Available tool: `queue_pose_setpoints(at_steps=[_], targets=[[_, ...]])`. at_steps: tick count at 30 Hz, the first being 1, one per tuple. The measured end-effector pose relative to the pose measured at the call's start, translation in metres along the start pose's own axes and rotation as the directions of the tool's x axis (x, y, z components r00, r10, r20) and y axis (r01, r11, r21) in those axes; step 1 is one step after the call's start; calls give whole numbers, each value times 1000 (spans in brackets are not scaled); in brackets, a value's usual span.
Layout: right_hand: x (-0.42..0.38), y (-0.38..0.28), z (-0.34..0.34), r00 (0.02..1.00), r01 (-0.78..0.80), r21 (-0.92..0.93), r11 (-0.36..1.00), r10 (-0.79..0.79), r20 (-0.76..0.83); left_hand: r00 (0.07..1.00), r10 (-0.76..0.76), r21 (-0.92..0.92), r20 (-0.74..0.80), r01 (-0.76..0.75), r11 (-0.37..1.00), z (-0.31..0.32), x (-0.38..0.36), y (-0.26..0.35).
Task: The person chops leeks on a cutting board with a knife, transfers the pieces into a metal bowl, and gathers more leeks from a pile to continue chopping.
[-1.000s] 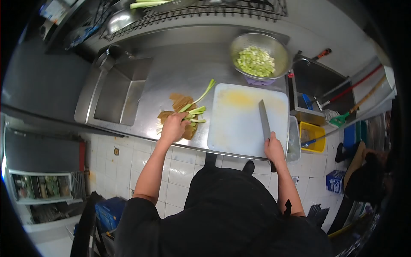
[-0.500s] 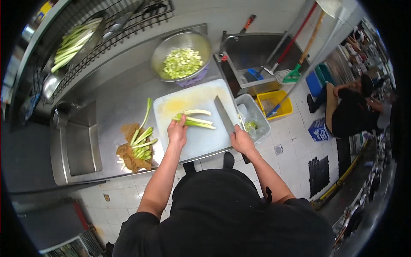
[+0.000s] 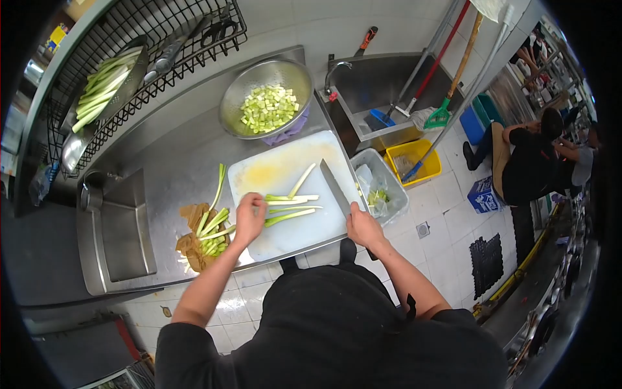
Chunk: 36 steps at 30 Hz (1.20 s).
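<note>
My right hand (image 3: 364, 227) is wrapped round the handle of a large knife (image 3: 335, 186), whose blade lies over the right part of a white cutting board (image 3: 285, 240). Several green-and-white stalks (image 3: 291, 211) are spread on the board. At their left ends is my left hand (image 3: 251, 219), its fingers bent and close together; whether they grip a stalk is hidden. More stalks (image 3: 214, 227) lie on brown paper (image 3: 191, 249) left of the board. Behind the board, a metal colander (image 3: 233, 97) holds chopped green pieces (image 3: 271, 109).
A sink (image 3: 120, 227) is at the left, another (image 3: 369, 84) at the back right. A lined bin (image 3: 395, 207) and yellow bucket (image 3: 434, 170) stand right of the board. A wire rack (image 3: 175, 32) holds more stalks. Two people (image 3: 534, 162) are at far right.
My left hand has moved left and down, and the stalks now lie spread on the board, one angled upward. The knife stays in my right hand. The view has shifted slightly.
</note>
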State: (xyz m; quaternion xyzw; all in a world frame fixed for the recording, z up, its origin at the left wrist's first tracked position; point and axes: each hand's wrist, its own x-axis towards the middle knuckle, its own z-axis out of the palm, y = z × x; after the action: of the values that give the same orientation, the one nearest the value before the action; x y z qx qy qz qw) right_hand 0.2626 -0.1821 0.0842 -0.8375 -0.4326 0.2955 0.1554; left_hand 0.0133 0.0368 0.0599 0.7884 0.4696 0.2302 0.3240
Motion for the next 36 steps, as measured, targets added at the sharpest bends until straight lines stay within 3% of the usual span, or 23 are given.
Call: queue_pose_setpoints(at_steps=[1,2,5,8,10,16,18,20,24,27,31,33,34,36], targets=[[1,0,1,1000,-2,4,1000,2,-1,959,142,-60,246,-131,990,-6,13,7],[2,0,3,1000,11,-10,1000,-11,9,905,335,51,261,-360,932,-4,25,11],[6,5,11,999,34,-5,999,-34,25,842,354,68,406,-414,907,17,54,40],[7,9,10,997,57,48,997,-59,52,815,414,105,406,-492,864,46,75,61],[12,13,5,992,61,114,992,-73,102,756,382,203,531,-552,809,66,93,58],[14,16,-11,964,93,114,989,-118,240,726,438,256,531,-630,734,47,92,33],[13,20,-12,967,118,129,985,-143,210,719,479,233,504,-646,727,33,72,32],[10,26,-18,971,138,143,980,-162,175,582,505,125,637,-724,678,26,50,29],[-11,40,-49,985,147,164,975,-160,69,666,514,230,540,-705,671,47,19,9],[-31,49,-81,988,152,197,969,-154,-6,649,455,256,609,-705,661,50,17,31],[-46,70,-104,991,91,228,969,-67,-113,636,542,201,549,-730,653,58,19,89],[-45,84,-107,985,-8,351,936,68,-159,683,519,57,514,-631,774,84,29,125],[-43,90,-105,984,-11,350,937,73,-165,678,525,51,514,-635,771,101,31,140],[-37,98,-99,946,74,408,910,66,-318,689,571,-201,446,-545,814,127,35,165]])
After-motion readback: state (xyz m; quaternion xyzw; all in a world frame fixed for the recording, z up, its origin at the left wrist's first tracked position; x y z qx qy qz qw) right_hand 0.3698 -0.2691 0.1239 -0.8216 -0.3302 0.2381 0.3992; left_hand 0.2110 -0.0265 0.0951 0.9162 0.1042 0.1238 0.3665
